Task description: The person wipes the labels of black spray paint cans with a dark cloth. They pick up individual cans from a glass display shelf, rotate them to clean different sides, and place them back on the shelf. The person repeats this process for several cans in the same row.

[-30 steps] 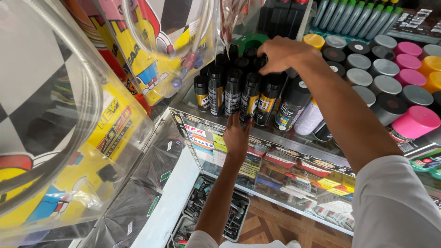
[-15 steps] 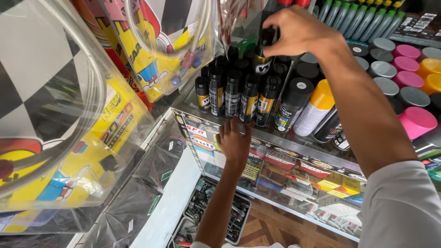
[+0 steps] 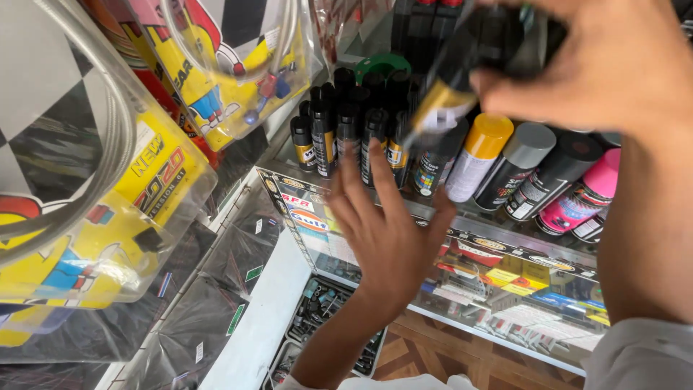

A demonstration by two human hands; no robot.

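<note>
Right hand [image 3: 606,65] gripping a blurred black spray can [image 3: 451,90], left hand [image 3: 386,224] spread and empty, just before the black bottles [image 3: 346,130] on the glass counter [image 3: 447,253]

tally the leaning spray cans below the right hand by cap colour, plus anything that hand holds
yellow-capped can: 1
grey-capped can: 1
black-capped can: 1
pink-capped can: 1
black bottle, blurred, in the right hand: 1
Total: 5
Cans whose caps are hidden are not counted.
</note>
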